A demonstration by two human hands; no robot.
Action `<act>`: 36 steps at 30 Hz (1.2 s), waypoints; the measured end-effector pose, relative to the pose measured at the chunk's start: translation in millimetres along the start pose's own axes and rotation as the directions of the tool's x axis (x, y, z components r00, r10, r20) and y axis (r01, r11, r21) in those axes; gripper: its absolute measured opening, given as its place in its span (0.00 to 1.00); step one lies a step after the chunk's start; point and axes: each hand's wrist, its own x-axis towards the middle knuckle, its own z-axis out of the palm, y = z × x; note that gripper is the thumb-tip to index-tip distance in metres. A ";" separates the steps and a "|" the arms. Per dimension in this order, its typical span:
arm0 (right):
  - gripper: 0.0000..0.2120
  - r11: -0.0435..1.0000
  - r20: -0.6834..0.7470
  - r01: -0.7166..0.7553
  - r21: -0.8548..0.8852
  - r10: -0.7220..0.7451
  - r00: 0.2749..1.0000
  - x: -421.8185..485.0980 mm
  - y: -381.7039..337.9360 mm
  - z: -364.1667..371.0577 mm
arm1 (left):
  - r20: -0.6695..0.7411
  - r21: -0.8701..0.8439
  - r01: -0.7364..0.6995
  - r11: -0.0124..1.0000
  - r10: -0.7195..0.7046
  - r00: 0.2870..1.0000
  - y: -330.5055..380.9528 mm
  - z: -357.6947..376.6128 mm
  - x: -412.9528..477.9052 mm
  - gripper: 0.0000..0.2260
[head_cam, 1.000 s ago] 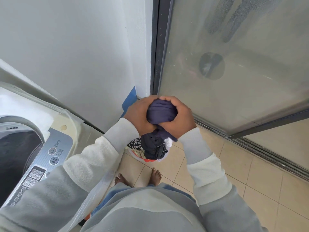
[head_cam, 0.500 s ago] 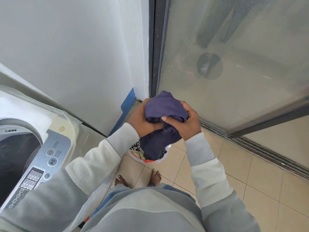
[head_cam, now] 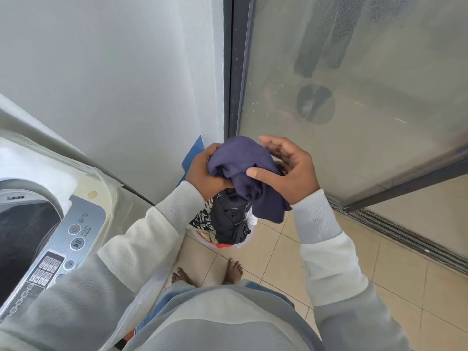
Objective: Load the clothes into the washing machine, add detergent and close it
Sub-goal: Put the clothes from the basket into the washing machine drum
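A bunched dark purple garment (head_cam: pixel 243 171) is held up at chest height above a white laundry basket (head_cam: pixel 229 245). My left hand (head_cam: pixel 202 171) grips its left side with curled fingers. My right hand (head_cam: pixel 291 168) is on its right side, thumb pressed against the cloth and the other fingers spread loosely behind it. The basket on the floor holds several more clothes, among them a dark blue piece (head_cam: pixel 231 219) and a black-and-white patterned one (head_cam: pixel 202 219). The top-loading washing machine (head_cam: pixel 83 224) stands at the left with its drum opening (head_cam: pixel 22 231) uncovered.
A white wall rises behind the machine. A frosted glass sliding door (head_cam: pixel 354 97) with a dark frame and floor track fills the right side. My bare feet (head_cam: pixel 207 273) stand on beige tiles just before the basket. A blue sheet (head_cam: pixel 193 153) leans in the corner.
Both hands have lifted the purple garment higher out of the basket. My right hand has loosened from a tight clasp, its fingers now spread.
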 end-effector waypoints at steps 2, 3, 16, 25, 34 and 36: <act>0.31 0.998 -0.018 -0.006 0.067 0.007 1.000 -2.8 7.6 4.2 | -0.022 -0.095 0.005 0.996 -0.007 1.000 5.0 2.2 -1.8 0.23; 0.32 0.994 -0.014 -0.019 0.107 0.021 1.000 -4.3 12.8 8.3 | -0.032 -0.154 0.010 0.988 -0.015 0.999 9.2 3.9 -3.4 0.23; 0.26 0.949 0.082 0.045 -0.312 -0.021 0.996 18.8 -0.6 12.9 | 0.127 -0.349 0.046 0.936 -0.001 0.992 5.0 -12.4 -13.9 0.48; 0.27 0.973 0.222 0.160 -0.166 -0.121 0.967 41.4 -36.3 40.2 | -0.148 -0.699 0.062 0.712 -0.229 0.962 1.5 -46.2 -13.0 0.21; 0.10 0.949 0.001 -0.080 0.304 0.083 0.997 37.2 -24.1 157.0 | -0.265 -0.824 0.024 0.565 -0.423 0.867 -15.6 -124.1 -51.7 0.41; 0.08 0.918 0.073 -0.193 0.346 0.179 0.981 37.2 -23.3 190.5 | -0.276 -0.856 0.058 0.513 -0.551 0.788 -16.7 -152.1 -75.4 0.41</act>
